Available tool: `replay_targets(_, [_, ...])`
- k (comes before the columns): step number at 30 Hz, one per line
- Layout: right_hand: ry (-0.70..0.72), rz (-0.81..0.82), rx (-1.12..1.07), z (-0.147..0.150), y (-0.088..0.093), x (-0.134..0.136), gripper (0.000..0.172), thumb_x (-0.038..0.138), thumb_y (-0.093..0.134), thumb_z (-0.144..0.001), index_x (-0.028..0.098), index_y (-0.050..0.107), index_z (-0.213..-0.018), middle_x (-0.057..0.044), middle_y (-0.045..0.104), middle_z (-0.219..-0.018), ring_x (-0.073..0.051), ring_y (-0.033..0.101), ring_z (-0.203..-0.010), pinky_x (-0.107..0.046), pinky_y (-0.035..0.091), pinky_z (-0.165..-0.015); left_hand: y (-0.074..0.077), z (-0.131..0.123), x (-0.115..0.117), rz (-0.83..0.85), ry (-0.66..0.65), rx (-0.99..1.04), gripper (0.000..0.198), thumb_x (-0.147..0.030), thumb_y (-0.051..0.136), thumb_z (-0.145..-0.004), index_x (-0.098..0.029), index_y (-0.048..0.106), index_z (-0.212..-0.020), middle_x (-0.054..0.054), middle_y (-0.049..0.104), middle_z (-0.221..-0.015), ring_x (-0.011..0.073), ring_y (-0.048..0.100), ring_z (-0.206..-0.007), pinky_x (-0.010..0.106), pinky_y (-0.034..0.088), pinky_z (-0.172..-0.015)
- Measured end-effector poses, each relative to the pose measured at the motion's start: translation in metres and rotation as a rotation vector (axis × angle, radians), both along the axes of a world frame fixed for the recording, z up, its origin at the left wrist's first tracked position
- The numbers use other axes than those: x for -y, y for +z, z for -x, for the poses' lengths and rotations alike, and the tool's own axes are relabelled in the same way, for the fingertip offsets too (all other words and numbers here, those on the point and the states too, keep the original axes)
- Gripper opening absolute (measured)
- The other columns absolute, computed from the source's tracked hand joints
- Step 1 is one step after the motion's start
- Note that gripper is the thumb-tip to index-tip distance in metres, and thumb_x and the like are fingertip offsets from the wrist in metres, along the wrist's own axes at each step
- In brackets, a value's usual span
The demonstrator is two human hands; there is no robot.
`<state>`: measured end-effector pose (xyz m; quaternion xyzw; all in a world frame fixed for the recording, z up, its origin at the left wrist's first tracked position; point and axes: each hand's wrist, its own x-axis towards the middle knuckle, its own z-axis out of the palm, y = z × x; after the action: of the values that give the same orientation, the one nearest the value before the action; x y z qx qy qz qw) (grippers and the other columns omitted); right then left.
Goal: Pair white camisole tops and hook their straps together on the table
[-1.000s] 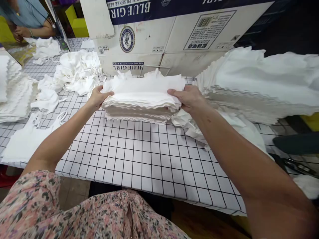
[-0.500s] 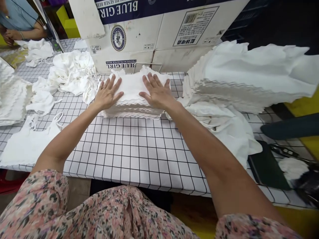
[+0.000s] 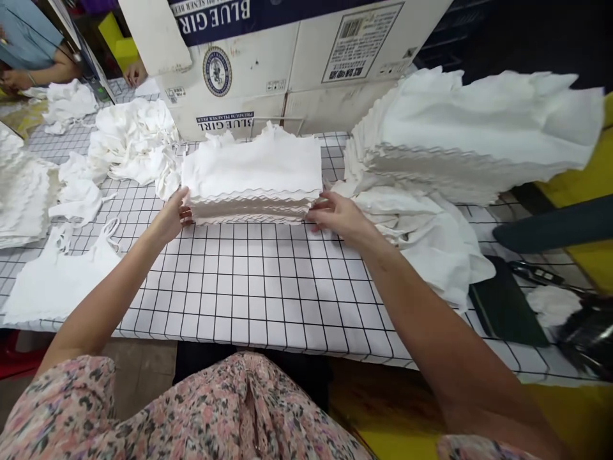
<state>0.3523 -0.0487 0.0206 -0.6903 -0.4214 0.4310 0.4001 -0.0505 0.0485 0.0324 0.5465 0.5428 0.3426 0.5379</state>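
A stack of white fabric pieces with scalloped edges (image 3: 251, 179) lies on the grid-patterned table cloth (image 3: 258, 287), in front of a cardboard box. My left hand (image 3: 168, 216) rests against the stack's left end, fingertips at its lower layers. My right hand (image 3: 335, 214) sits at the opposite end, fingers touching the lower right corner. Neither hand closes around the fabric. To the right stands a taller pile of similar scalloped white fabric (image 3: 460, 128), above a loose white cloth heap (image 3: 421, 236).
Loose white garments (image 3: 134, 144) lie at the far left, with a flat strapped piece (image 3: 62, 281) nearer me. A printed beer carton (image 3: 287, 64) stands behind. Scissors (image 3: 536, 275) lie right, beside a dark pad (image 3: 505, 303). A co-worker (image 3: 29, 51) sits at top left.
My hands have moved from lying flat on top of the stack to its two ends. The view has shifted slightly, and another hand now shows beside the carton.
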Motion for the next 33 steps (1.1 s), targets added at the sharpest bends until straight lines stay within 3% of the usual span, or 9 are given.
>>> replay_targets(4, [0.062,0.068,0.190,0.010,-0.008,0.000,0.047,0.007,0.087,-0.067,0.015,0.067,-0.109,-0.001,0.072,-0.079,-0.011,0.060,-0.044,-0.021,0.046,-0.041,-0.012,-0.002,0.022,-0.182,-0.094,-0.303,0.076,-0.039,0.095,-0.060,-0.019,0.062,-0.125,0.010,0.066,-0.116,0.0237,0.064,-0.104,0.036,0.055,-0.089])
replay_targets(10, [0.022,0.068,0.245,0.034,-0.009,-0.014,0.028,0.006,0.077,-0.083,0.013,0.067,-0.108,-0.006,0.076,-0.081,-0.015,0.069,-0.055,-0.023,0.054,-0.044,-0.038,-0.012,0.011,-0.439,0.069,-0.562,0.037,-0.029,0.080,-0.073,-0.017,0.062,-0.102,0.008,0.061,-0.110,0.0191,0.061,-0.089,0.035,0.055,-0.082])
replay_targets(14, [-0.001,-0.049,0.372,0.016,0.006,0.018,0.040,0.007,0.072,-0.086,0.016,0.071,-0.126,-0.008,0.080,-0.096,-0.023,0.079,-0.082,-0.038,0.067,-0.083,-0.038,0.010,0.019,-0.482,0.019,-0.528,0.060,-0.041,0.084,-0.075,-0.018,0.064,-0.127,0.011,0.064,-0.122,0.0222,0.068,-0.097,0.041,0.062,-0.092])
replay_targets(17, [-0.119,-0.162,0.573,-0.029,0.011,0.050,0.044,0.014,0.066,-0.091,0.016,0.070,-0.135,-0.018,0.072,-0.135,-0.036,0.065,-0.133,-0.059,0.046,-0.121,-0.034,0.028,0.045,-0.638,0.043,-0.525,0.075,-0.041,0.078,-0.084,-0.022,0.054,-0.153,0.015,0.061,-0.143,0.0269,0.069,-0.117,0.047,0.063,-0.102])
replay_targets(19, [-0.179,-0.158,0.785,-0.066,0.008,0.061,0.036,0.019,0.071,-0.084,0.013,0.075,-0.119,-0.023,0.073,-0.129,-0.046,0.056,-0.138,-0.074,0.036,-0.121,-0.027,0.027,0.065,-0.742,0.038,-0.518,0.067,-0.038,0.073,-0.091,-0.023,0.056,-0.154,0.015,0.065,-0.140,0.0275,0.070,-0.121,0.048,0.063,-0.103])
replay_targets(22, [-0.199,-0.127,0.804,-0.111,0.008,0.064,0.011,0.020,0.064,-0.085,0.014,0.073,-0.087,-0.020,0.076,-0.096,-0.042,0.066,-0.118,-0.073,0.041,-0.115,-0.009,0.004,0.092,-0.841,-0.064,-0.478,0.048,-0.034,0.068,-0.099,-0.023,0.065,-0.146,0.011,0.073,-0.130,0.0240,0.073,-0.113,0.047,0.065,-0.102])
replay_targets(25, [-0.244,-0.237,0.701,-0.128,0.017,0.063,0.024,0.028,0.049,-0.097,0.017,0.071,-0.099,-0.015,0.075,-0.101,-0.029,0.071,-0.103,-0.051,0.057,-0.102,0.007,-0.031,0.108,-0.845,-0.205,-0.384,0.035,-0.032,0.068,-0.101,-0.023,0.073,-0.135,0.008,0.078,-0.123,0.0203,0.076,-0.105,0.043,0.066,-0.101])
replay_targets(28, [-0.159,-0.305,0.574,-0.114,0.024,0.068,0.023,0.038,0.065,-0.092,0.021,0.072,-0.107,-0.010,0.076,-0.108,-0.025,0.071,-0.101,-0.042,0.060,-0.095,0.013,-0.067,0.119,-0.752,-0.266,-0.236,0.026,-0.031,0.069,-0.101,-0.021,0.079,-0.123,0.007,0.082,-0.112,0.0195,0.078,-0.102,0.041,0.068,-0.097])
replay_targets(33, [-0.091,-0.227,0.422,-0.081,0.032,0.079,0.020,0.029,0.080,-0.078,0.019,0.066,-0.067,-0.004,0.065,-0.065,-0.026,0.067,-0.084,-0.044,0.059,-0.088,0.014,-0.114,0.137,-0.560,-0.476,-0.099,0.027,-0.036,0.071,-0.097,-0.021,0.082,-0.117,0.009,0.083,-0.111,0.0203,0.079,-0.100,0.041,0.069,-0.095])
